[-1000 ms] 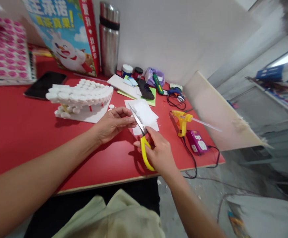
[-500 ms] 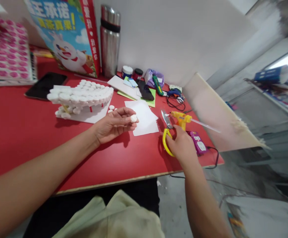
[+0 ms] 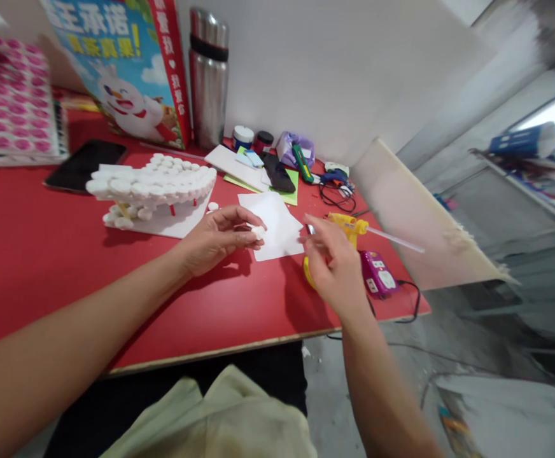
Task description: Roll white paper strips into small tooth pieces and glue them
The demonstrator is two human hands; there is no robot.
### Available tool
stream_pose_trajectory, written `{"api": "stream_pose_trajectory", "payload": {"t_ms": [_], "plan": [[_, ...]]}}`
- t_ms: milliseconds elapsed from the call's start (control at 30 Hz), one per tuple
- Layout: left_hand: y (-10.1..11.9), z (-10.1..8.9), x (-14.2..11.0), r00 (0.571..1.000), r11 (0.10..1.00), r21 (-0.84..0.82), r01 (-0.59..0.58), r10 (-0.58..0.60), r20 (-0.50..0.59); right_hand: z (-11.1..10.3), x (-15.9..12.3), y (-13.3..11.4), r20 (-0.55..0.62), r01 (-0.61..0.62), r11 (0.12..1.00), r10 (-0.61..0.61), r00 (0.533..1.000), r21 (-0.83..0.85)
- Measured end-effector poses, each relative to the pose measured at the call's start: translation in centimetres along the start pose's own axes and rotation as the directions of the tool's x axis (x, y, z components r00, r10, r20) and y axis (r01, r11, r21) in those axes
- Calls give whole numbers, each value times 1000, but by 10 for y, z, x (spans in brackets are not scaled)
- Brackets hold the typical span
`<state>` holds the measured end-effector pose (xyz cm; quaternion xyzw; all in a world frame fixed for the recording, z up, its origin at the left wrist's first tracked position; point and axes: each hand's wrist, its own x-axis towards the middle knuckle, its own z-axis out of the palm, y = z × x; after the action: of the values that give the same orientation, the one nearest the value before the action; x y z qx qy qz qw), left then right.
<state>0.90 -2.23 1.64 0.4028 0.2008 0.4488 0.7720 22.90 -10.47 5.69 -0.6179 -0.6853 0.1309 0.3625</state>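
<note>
My left hand [image 3: 223,238] pinches a small white disc-like piece [image 3: 258,233] between thumb and fingertips, above a sheet of white paper [image 3: 277,238]. My right hand [image 3: 335,261] is closed around yellow-handled scissors [image 3: 308,272]. Most of the scissors is hidden by the hand; a bit of handle and a short length of metal blade show. Left of my left hand, a curved white model [image 3: 158,181], built of many white round pieces with red and yellow supports, stands on a white base. A loose white disc [image 3: 213,206] lies near its base.
Right of my right hand are a yellow glue gun [image 3: 351,226] and a purple power socket [image 3: 377,275] with a cord. Behind stand a steel flask [image 3: 209,83], small jars and a green cutter [image 3: 303,163]. A phone [image 3: 86,164] and picture box [image 3: 129,76] are at left.
My right hand has moved left and up with the scissors, toward my left hand. My left hand has turned the white piece slightly while keeping its pinch.
</note>
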Motion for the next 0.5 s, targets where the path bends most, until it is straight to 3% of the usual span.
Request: {"api": "stream_pose_trajectory", "payload": {"t_ms": [67, 100, 167, 233, 300, 400, 433, 500], "plan": [[1, -1, 0, 999, 999, -30, 19, -18, 29, 16, 5, -14, 205, -98, 937, 28, 978, 336], [1, -2, 0, 998, 998, -41, 40, -38, 41, 25, 8, -18, 323, -174, 885, 28, 946, 433], [2, -4, 0, 996, 996, -51, 78, -76, 48, 43, 14, -21, 458, -292, 807, 30, 889, 514], [4, -6, 1, 997, 996, -63, 70, -68, 32, 55, 21, -17, 489, -347, 762, 45, 871, 547], [7, -8, 2, 1000, 996, -80, 25, -25, 4, 57, 29, -10, 405, -343, 756, 113, 907, 557], [10, -10, 5, 998, 998, -42, -53, 51, -47, 45, 46, 0, 79, -224, 789, 218, 973, 572], [10, -11, 5, 995, 997, 3, -76, 76, -62, 40, 52, 2, -44, -158, 805, 222, 974, 572], [8, -12, 5, 988, 983, 141, -119, 131, -82, 36, 61, 3, -174, -98, 829, 229, 958, 550]]}}
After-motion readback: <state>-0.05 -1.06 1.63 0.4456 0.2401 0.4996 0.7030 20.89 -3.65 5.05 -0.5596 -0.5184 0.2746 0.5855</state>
